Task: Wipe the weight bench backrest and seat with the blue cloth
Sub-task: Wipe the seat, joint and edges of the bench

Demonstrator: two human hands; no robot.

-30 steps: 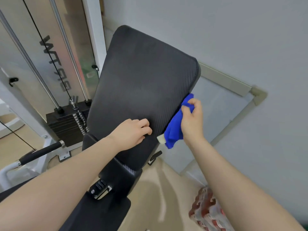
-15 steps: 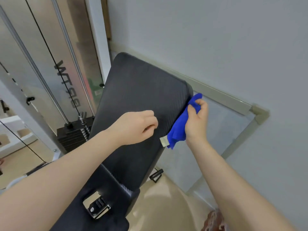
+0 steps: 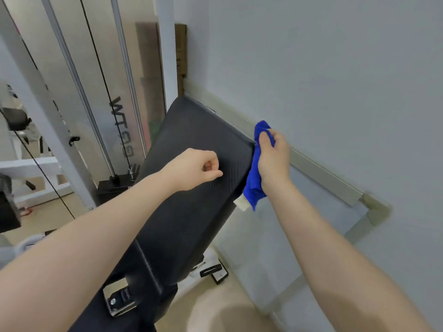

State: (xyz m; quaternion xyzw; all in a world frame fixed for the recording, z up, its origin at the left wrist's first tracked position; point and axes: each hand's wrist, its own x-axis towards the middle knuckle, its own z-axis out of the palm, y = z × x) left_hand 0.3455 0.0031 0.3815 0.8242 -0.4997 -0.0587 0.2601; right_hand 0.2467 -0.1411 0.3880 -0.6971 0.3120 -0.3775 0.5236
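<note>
The cloth [image 3: 254, 178], soft, limp and light, hangs bunched against the backrest's [image 3: 191, 178] 3 o'clock edge, grasped by the right hand [image 3: 273, 161], best kept wadded in the palm, while the left hand [image 3: 194, 170] rests clenched and empty on the firm pad.

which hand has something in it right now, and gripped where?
Right hand grips the blue cloth around its bunched upper part, against the backrest's right edge; the lower end hangs free. Left hand is curled over the backrest, holding nothing.
</note>
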